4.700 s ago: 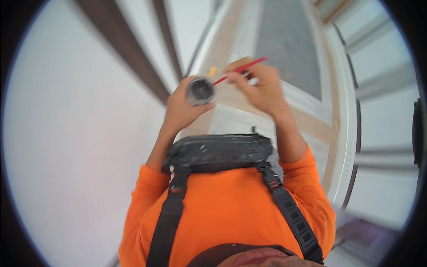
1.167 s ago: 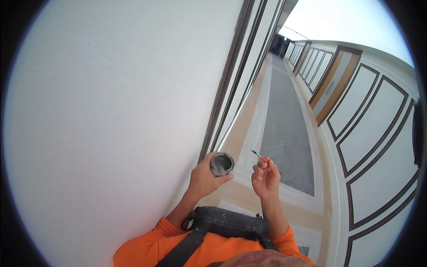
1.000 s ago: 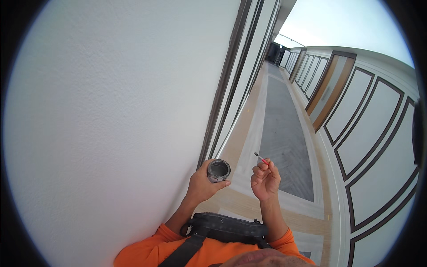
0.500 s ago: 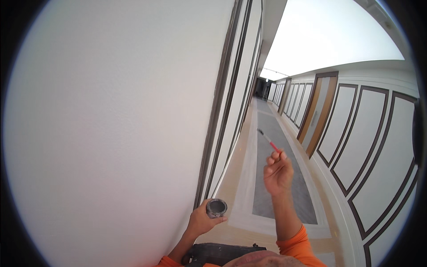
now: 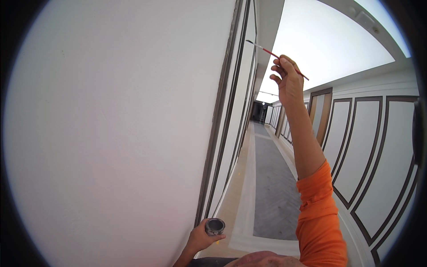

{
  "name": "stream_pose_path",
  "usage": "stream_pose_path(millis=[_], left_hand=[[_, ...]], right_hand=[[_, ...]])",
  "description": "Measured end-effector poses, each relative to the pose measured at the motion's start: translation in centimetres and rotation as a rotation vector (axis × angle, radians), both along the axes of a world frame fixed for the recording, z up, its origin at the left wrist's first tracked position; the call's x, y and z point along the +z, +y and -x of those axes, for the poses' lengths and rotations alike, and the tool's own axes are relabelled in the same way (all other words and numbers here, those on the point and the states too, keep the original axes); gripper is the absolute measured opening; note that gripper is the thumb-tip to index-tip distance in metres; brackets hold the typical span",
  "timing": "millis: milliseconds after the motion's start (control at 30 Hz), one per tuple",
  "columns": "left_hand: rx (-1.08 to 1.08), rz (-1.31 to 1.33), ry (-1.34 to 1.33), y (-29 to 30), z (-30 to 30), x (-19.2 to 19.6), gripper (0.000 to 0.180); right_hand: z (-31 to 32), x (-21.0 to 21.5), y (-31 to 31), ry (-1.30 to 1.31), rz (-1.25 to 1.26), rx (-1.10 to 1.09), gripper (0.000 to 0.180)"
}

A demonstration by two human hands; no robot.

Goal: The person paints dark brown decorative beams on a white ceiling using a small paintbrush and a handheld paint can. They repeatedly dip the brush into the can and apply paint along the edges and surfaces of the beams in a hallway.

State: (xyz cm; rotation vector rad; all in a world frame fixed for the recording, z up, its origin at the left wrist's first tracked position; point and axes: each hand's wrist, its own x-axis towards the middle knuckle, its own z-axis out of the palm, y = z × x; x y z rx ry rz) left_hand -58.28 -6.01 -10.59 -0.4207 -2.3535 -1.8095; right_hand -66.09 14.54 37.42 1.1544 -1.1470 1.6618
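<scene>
My right hand [image 5: 289, 80] is raised high and pinches a thin paintbrush [image 5: 272, 54] with a red handle and a dark tip. The brush slants up to the left, its tip close to the dark moulding [image 5: 243, 40] on the left wall; whether they touch I cannot tell. Low down by the same wall, my left hand [image 5: 200, 240] grips a small round pot [image 5: 215, 226] with a paint-smeared rim. Grey shows inside the pot.
A broad white wall [image 5: 115, 133] fills the left side. Ahead runs a corridor with a grey floor strip [image 5: 275, 191] edged in pale covering. Dark-framed panels [image 5: 367, 133] and a wooden door [image 5: 321, 111] line the right wall. Overhead is a bright ceiling light panel [image 5: 329, 40].
My right hand has risen from mid-height with the paintbrush, whose tip has come up beside the left wall's moulding. The left hand and pot appear slightly lower in view.
</scene>
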Motion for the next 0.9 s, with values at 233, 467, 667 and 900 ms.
stream_pose_path(millis=[233,467,667,900], left_hand=[[-0.006,0.015,0.025,-0.2,0.8,-0.4,0.083],[-0.011,0.015,0.006,-0.1,1.0,-0.6,0.085],[-0.010,0.028,-0.009,0.1,1.7,-1.7,0.088],[-0.009,0.021,-0.002,0.5,2.5,-3.1,0.087]], right_hand=[[-0.3,2.8,-2.5,0.044,-0.094,-0.188,0.023],[0.4,3.0,-3.1,0.102,-0.146,-0.270,0.023],[1.3,3.7,-3.5,0.173,-0.143,-0.305,0.024],[2.7,4.5,-3.7,0.217,-0.155,-0.338,0.026]])
